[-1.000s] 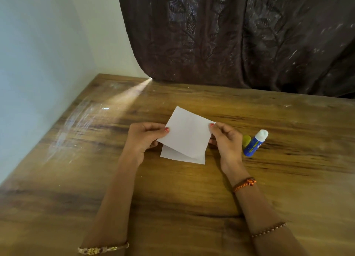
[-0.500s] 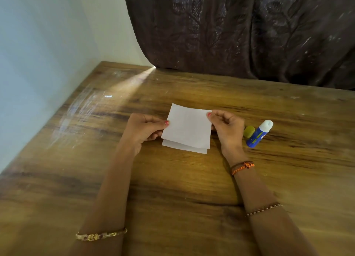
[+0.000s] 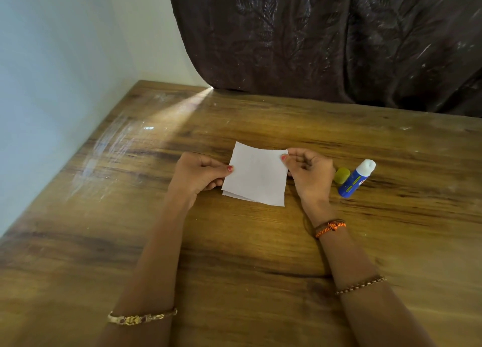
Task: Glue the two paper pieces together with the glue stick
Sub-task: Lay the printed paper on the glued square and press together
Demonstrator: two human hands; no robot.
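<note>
Sunlight is raking across a wooden table (image 3: 109, 242) where a person's left hand (image 3: 198, 176) and right hand (image 3: 309, 173) are pinching opposite edges of two stacked paper pieces (image 3: 257, 177). Uneven pressing risks gluing them crooked. The uncapped glue stick (image 3: 356, 178) is lying just right of the right hand.

I hold two white paper squares (image 3: 257, 176) stacked nearly flush, the lower edge peeking out at the near left corner. My blue glue stick (image 3: 356, 179) lies uncapped to their right, yellow cap (image 3: 342, 175) touching it.
</note>
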